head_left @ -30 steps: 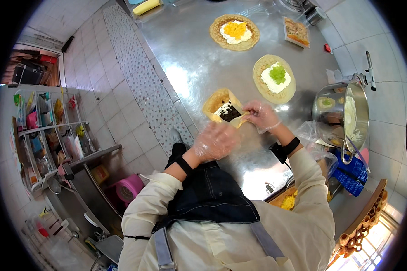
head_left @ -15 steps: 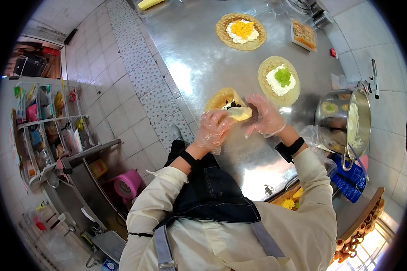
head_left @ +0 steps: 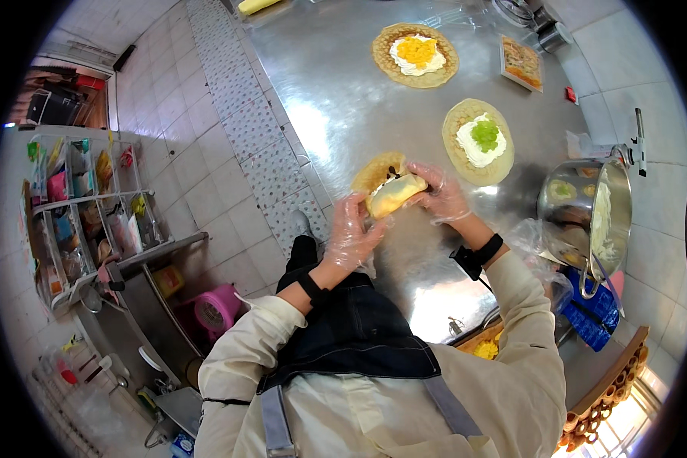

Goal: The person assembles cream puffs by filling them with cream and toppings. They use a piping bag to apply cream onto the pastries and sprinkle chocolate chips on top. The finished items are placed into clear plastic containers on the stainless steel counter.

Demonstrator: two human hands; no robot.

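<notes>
A pale crepe lies partly folded on the steel table, its near side turned up over white cream and dark pieces. The cream and pieces still show along the far edge of the fold. Both my hands wear clear plastic gloves. My left hand holds the crepe's left end, thumb along the near side. At the other end my right hand grips the fold between fingers and thumb. Farther off lie two flat crepes: one with cream and green fruit pieces, another with cream and orange-yellow pieces.
To the right stands a steel pot with cream on its inner wall, beside a blue bag. A shallow box sits at the far right. Yellow fruit pieces lie near my right elbow. A wire rack holds packets at left.
The near edge of the crepe has been folded farther over the filling. My right hand has come in from the side onto its right end; my left hand has opened out around the left end.
</notes>
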